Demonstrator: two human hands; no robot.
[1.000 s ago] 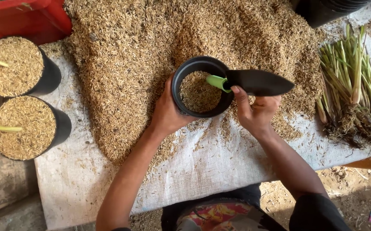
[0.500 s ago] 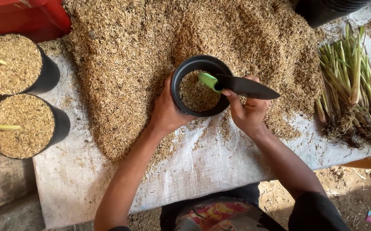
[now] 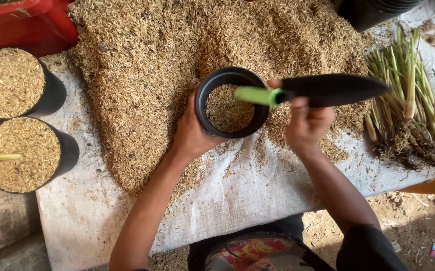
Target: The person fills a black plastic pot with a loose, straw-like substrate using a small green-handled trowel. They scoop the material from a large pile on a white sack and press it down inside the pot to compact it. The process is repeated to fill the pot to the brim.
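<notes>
— Since half a second ago, has the black hand trowel with the green handle (image 3: 323,90) moved?

— Yes. It has risen and swung level; its green end now points over the round black plastic pot (image 3: 230,102), and the blade reaches right toward the bundle of green stalks with roots (image 3: 412,108).

— Who holds it?

— From the head camera, the right hand (image 3: 307,123) has its fingers curled shut around the trowel where handle meets blade.

— And the left hand (image 3: 193,131)?

— It cups the pot's left wall, fingers wrapped against it. The pot stands at the near edge of the heap of tan rice husks (image 3: 177,55) on the white woven sack (image 3: 257,195), partly filled with husks.

— Anything else?

— Two husk-filled black pots (image 3: 19,118) sit at far left, each with a pale stalk, near a red plastic crate (image 3: 26,22).
</notes>
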